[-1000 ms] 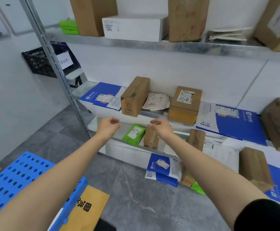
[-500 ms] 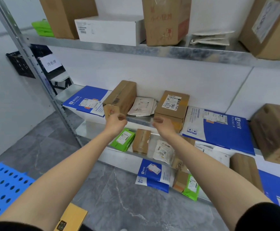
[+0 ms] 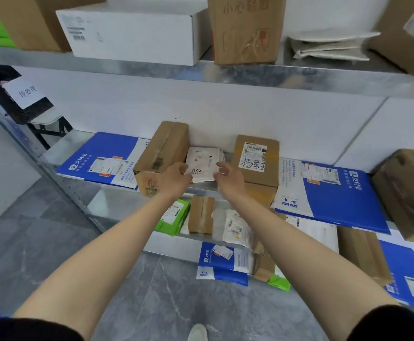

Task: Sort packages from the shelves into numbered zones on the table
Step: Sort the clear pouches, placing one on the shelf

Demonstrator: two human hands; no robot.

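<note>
Both grips spread, empty: left hand (image 3: 176, 179) and right hand (image 3: 229, 179) flank the white mailer pouch (image 3: 204, 159), mid-frame on the middle shelf (image 3: 61, 146) between taped box (image 3: 162, 151) and labelled box (image 3: 255, 159), likely to lift it out.

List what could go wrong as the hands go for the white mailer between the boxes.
The mailer sits between a left box and a right box; the left hand could nudge the left one, at the shelf edge. It looks like a thin stack, so fingers may take only part.
</note>
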